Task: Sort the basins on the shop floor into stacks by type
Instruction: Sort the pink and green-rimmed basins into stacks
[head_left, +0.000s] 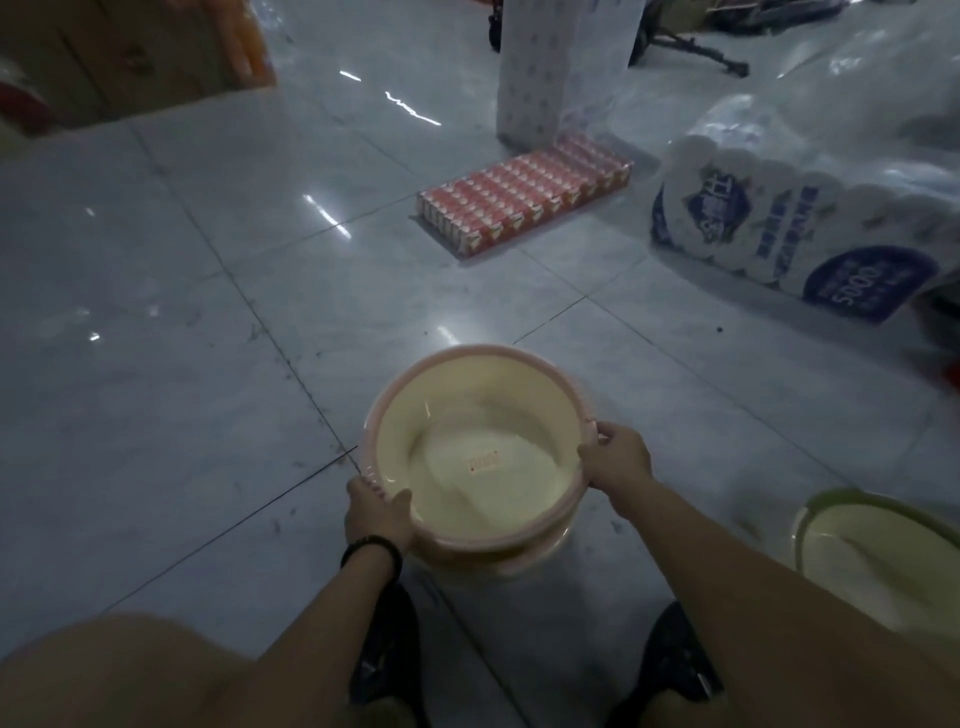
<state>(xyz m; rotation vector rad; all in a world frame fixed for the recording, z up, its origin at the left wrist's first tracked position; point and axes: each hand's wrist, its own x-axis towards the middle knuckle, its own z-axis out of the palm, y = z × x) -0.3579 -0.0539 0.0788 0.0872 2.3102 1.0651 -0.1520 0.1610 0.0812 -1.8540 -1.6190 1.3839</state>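
Left hand (376, 512) and right hand (618, 457) curl tight on opposite rim edges of the pink-rimmed basin (467, 467), held between them over its stack (524, 558). Looks light, stiff, slick; rim's the grip.

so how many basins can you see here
3: the held pink-rimmed basin, a second basin nested beneath it, a pale basin at the right edge. More may be hidden.

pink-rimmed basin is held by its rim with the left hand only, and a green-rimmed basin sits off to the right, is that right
Not the left alone: the head view shows both the left hand and the right hand gripping the rim of the pink-rimmed basin. The green-rimmed basin does sit off to the right.
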